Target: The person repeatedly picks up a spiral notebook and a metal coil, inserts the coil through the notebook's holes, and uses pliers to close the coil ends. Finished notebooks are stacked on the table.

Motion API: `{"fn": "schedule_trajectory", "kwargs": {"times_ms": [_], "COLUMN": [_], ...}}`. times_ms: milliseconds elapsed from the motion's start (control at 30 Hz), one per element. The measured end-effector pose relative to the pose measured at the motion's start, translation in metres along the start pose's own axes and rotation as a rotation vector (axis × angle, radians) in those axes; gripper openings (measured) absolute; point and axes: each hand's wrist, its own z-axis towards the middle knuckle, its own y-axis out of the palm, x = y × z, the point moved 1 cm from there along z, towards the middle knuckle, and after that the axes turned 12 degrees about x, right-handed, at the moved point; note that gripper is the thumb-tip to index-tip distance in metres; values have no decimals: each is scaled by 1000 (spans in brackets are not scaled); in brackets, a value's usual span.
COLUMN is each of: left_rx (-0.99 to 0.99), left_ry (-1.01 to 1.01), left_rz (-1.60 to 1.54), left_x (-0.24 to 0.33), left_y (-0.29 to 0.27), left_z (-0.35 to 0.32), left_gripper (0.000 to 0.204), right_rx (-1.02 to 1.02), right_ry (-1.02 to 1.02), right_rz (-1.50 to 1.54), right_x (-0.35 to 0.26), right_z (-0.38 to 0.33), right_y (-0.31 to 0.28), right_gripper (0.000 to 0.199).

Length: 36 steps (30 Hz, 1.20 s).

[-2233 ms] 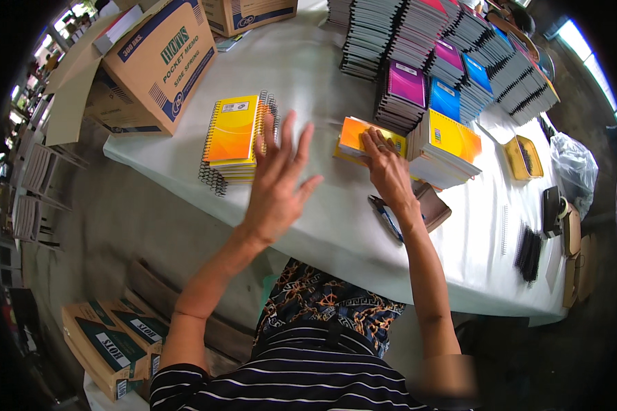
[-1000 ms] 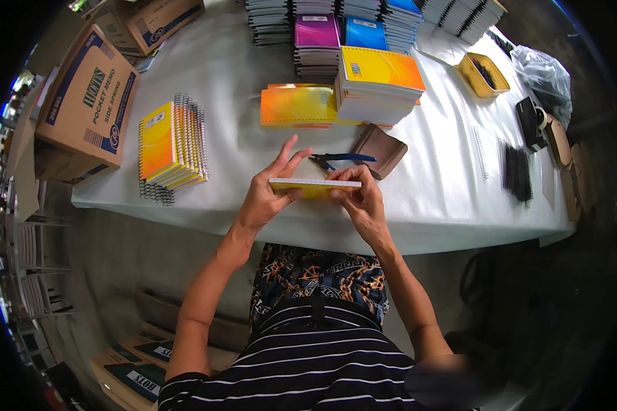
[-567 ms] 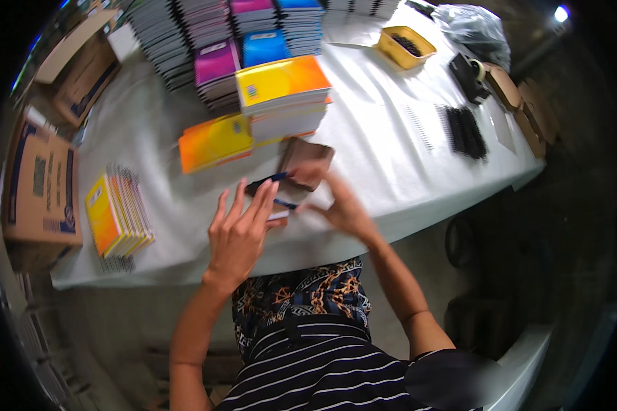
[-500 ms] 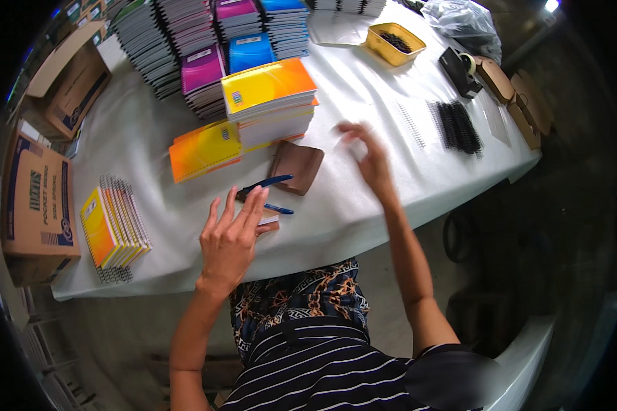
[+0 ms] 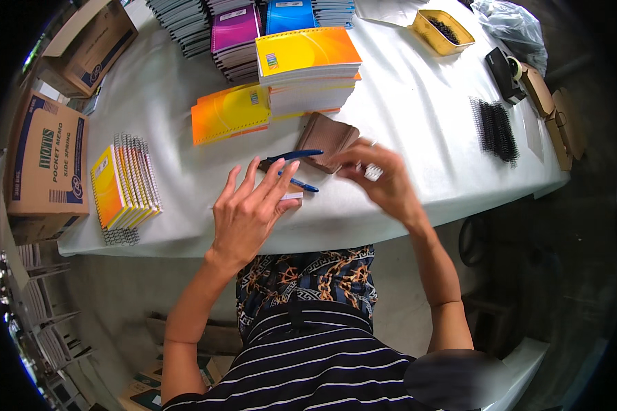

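My left hand (image 5: 247, 212) lies with its fingers spread and stretched out over blue-handled pliers (image 5: 296, 155) and the white edge of a small pad (image 5: 291, 198), mostly hidden under the hand. Whether the fingertips touch the pliers, I cannot tell. Pinched fingers close my right hand (image 5: 387, 179) on a thin spiral binding coil (image 5: 372, 171), partly hidden and blurred. This hand is just right of a worn brown block (image 5: 330, 137). Beyond the block stands a stack of yellow-orange notebooks (image 5: 308, 55), with a lower yellow-orange pile (image 5: 230, 113) to its left.
Spiral-fitted notebooks (image 5: 120, 188) stand at the left near a cardboard box (image 5: 48, 157). Purple notebooks (image 5: 234, 31) and blue ones (image 5: 289, 17) are stacked at the back. At the right are black coils (image 5: 495, 132), a tape dispenser (image 5: 504, 75) and a yellow tub (image 5: 442, 33).
My right hand has come back toward the brown block, and the single coil that lay on the table at the right is gone from there. My left hand stays over the pliers. The view has shifted.
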Motion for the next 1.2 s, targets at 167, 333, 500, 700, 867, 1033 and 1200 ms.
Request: {"fn": "schedule_trajectory", "kwargs": {"times_ms": [167,333,500,700,867,1033,1200], "left_rx": [17,13,12,56,49,-70,-153], "left_ry": [5,-6,-20,8,7,62,147], "left_rz": [-2,-3,-17,17,-10,-57,-118], "left_x": [-1,-3,-4,-4,2,-2,-1], "left_y": [5,8,8,9,6,9,-1], "left_z": [3,2,-2,0,4,-1,6], "left_gripper": [60,61,64,60,61,58,61], "right_rx": [-83,-156,-322,-292,-211,-500,-243], "right_ry": [66,71,-14,-141,-193,-29,-187], "right_rz": [51,102,-47,-261,-341,-301,-531], "right_x": [-6,-2,-4,-9,-23,-10,48], "right_z": [-9,-8,-4,-8,-11,1,30], "right_y": [24,25,20,23,32,21,0], "right_gripper": [17,16,16,24,22,14,36]}}
